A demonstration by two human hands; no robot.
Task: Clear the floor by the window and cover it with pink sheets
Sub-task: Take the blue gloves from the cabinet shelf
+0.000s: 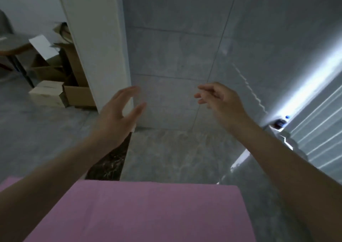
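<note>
Your two arms are bare from the lower picture edges up to the wrists, with no sleeve, glove, watch, ring or band visible on either, and your left grip (118, 110) and right grip (220, 101) are plain bare hands, slightly blurred.

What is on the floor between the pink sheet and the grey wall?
Nothing: in the head view, bare grey marbled floor runs from the pink sheet to the grey tiled wall. Both hands hang above it, holding nothing.
</note>
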